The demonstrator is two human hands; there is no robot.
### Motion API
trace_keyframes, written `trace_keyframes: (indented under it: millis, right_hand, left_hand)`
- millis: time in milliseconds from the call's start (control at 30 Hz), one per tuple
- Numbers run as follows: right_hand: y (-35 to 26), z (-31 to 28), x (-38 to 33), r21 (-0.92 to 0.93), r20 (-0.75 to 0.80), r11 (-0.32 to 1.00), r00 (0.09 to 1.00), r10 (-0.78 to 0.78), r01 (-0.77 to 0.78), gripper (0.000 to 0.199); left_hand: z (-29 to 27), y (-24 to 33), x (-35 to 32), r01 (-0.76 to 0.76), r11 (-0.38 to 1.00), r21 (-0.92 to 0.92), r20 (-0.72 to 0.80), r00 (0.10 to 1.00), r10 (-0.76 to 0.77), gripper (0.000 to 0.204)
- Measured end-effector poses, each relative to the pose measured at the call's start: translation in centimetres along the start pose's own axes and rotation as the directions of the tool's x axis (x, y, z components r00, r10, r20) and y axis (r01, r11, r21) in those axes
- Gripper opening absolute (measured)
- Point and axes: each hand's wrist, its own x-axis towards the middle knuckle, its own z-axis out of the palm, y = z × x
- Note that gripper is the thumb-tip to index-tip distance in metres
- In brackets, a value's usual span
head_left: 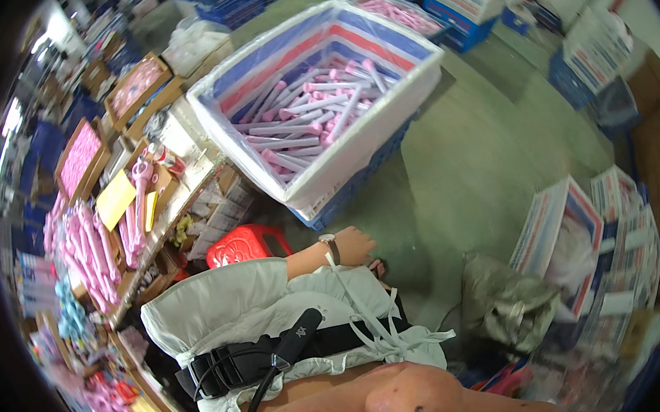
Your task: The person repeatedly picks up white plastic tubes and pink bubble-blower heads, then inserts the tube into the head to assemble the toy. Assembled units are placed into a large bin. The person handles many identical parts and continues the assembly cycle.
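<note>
A white-and-red bottle (166,158) sat near the right edge of the surface (190,131), a yellow sheet (116,200) farther in. On the floor (488,133), a grey-green sack (511,303) lay near an open striped carton (540,232); blue crates (226,1) stood stacked toward the floor's far edge.

i get fairly bright indoor light, with white glare at both side rims. the floor (487,140) has a soft sheen and darkens beside the bin (369,144). the hand (354,246) looks slightly soft; the far left background blurs. my fisheye bends straight edges and blackens the corners.
</note>
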Motion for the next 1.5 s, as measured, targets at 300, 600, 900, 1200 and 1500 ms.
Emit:
trace_keyframes:
  millis: [300,600,900,1200,1500]
  right_hand:
    - [-24.6,-24.3,19.4,-0.579,0.347,0.446,0.701,-0.623,0.683,0.031]
    - [-68.2,-34.1,9.7,0.328,-0.056,0.290,0.325,-0.944,0.899,0.028]
    - [-89.9,-27.4,14.1,0.283,0.538,0.376,0.179,-0.824,0.882,0.032]
    - [-100.6,-9.5,36.1,-0.505,0.551,0.138,0.441,-0.709,0.852,0.046]
    - [-95.5,-8.9,41.6,-0.126,0.460,0.489,0.487,-0.742,0.863,0.051]
  left_hand:
    - [-8.1,-5.3,2.2,0.020,0.495,-0.869,-0.175,0.922,-0.346,0.031]
    - [-12.9,-26.8,5.2,-0.530,-0.540,-0.654,-0.086,0.762,-0.642,0.025]
    - [-1.1,-42.6,19.9,-0.384,-0.764,-0.519,0.649,0.404,-0.644,0.028]
    - [5.3,-45.3,24.4,-0.495,-0.829,-0.260,0.788,0.387,-0.479,0.065]
    - [0.4,-42.1,26.1,-0.453,-0.262,-0.852,0.453,-0.387,-0.803,0.033]
